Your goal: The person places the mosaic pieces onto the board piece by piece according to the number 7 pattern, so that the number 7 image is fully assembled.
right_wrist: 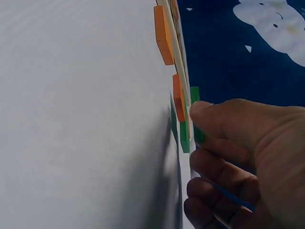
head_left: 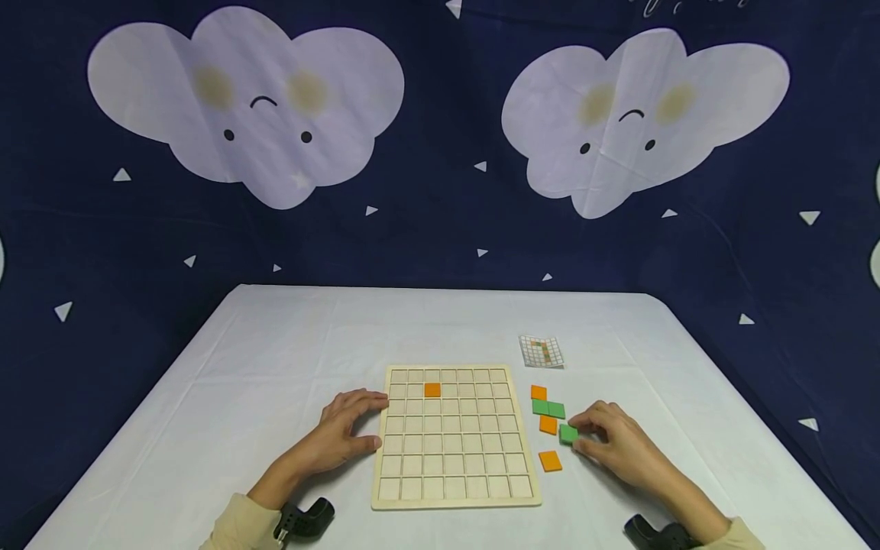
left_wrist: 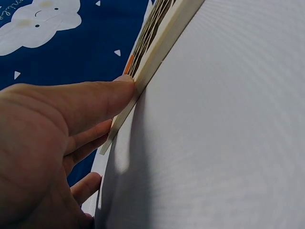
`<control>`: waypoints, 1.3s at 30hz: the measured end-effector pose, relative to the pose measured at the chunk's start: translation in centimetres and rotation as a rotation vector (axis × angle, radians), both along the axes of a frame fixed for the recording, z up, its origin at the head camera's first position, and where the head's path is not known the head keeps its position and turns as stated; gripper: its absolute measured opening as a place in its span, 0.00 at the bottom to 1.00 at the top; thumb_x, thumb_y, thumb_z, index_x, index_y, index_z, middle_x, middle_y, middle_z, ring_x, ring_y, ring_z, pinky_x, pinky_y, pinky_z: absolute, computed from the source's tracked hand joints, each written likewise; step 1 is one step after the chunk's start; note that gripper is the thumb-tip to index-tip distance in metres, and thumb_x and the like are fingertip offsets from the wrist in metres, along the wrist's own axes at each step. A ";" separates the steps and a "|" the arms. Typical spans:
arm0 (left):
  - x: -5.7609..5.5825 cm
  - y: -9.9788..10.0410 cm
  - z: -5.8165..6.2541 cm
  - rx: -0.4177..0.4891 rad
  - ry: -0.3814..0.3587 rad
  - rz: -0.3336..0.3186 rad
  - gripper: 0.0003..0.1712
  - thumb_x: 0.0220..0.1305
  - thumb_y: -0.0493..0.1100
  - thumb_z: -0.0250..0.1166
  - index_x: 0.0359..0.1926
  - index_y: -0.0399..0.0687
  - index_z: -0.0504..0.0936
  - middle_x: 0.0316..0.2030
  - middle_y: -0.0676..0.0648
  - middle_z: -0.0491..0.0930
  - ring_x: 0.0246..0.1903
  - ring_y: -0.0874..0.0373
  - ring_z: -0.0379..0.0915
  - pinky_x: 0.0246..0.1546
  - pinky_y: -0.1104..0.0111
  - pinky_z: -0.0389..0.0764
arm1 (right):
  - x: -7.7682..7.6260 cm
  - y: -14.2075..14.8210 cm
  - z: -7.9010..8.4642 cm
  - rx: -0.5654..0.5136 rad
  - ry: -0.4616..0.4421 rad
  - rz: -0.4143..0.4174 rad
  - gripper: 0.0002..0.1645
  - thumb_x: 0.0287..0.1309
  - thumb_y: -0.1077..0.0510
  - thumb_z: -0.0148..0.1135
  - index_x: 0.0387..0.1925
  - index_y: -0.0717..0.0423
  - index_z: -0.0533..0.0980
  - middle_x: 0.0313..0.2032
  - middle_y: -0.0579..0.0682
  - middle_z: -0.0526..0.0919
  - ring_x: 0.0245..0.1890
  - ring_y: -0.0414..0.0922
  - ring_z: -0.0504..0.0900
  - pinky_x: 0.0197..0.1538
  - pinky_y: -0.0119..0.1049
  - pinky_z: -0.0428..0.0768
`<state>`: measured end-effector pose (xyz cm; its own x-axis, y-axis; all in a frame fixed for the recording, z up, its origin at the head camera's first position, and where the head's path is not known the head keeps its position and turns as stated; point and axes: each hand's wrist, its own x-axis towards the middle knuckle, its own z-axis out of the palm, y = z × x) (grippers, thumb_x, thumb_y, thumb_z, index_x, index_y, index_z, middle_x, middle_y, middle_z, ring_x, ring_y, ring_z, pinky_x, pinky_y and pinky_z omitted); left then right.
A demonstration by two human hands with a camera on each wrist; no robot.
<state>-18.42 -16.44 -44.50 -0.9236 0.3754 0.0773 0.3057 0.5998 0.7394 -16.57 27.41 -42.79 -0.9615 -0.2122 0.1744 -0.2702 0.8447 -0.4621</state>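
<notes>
A white surface (head_left: 289, 344) carries all items; a dark blue backdrop (head_left: 440, 229) with cloud prints stands beyond it at 12 o'clock. Clock positions refer to the head view.

Left side: a beige left sleeve (head_left: 242, 525) and a black left wrist unit (head_left: 305, 519) precede the left hand (head_left: 335, 433). This hand lies at the board's 9 o'clock edge, thumb and fingers spread apart, thumb tip and fingertips touching the frame.

Center: the wooden grid board (head_left: 457, 504) lies flat. One orange tile (head_left: 432, 390) occupies its 11 o'clock area, in the second row from the far edge and third column from the left.

Right side: a printed grid card (head_left: 541, 352) lies between 1 and 2 o'clock of the board. Below it, a far orange tile (head_left: 538, 393) sits just beside two adjoining green tiles (head_left: 548, 409). A middle orange tile (head_left: 548, 425) follows, then a near orange tile (head_left: 551, 461), set apart.

The right hand (head_left: 616, 443), at the board's 3 o'clock, pinches a green tile (head_left: 568, 434) between thumb and fingers. Whether this tile touches the surface cannot be determined. The middle orange tile lies at its 10 o'clock, the near orange tile at 7 o'clock.
</notes>
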 end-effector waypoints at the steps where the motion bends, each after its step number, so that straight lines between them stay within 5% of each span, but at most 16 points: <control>1: 0.0 0.0 0.0 0.000 0.000 0.001 0.31 0.52 0.46 0.70 0.59 0.48 0.74 0.64 0.48 0.68 0.69 0.44 0.47 0.64 0.45 0.41 | 0.0 -0.1 0.1 0.000 0.000 0.000 0.15 0.45 0.58 0.71 0.39 0.45 0.81 0.33 0.37 0.76 0.35 0.33 0.69 0.37 0.28 0.71; 39: 0.1 0.0 0.1 0.002 0.001 -0.003 0.31 0.52 0.44 0.70 0.59 0.48 0.74 0.64 0.48 0.67 0.69 0.43 0.47 0.64 0.45 0.41 | -2.1 -4.5 2.8 -0.047 0.079 0.088 0.14 0.47 0.60 0.70 0.39 0.47 0.81 0.36 0.38 0.79 0.40 0.39 0.75 0.45 0.41 0.77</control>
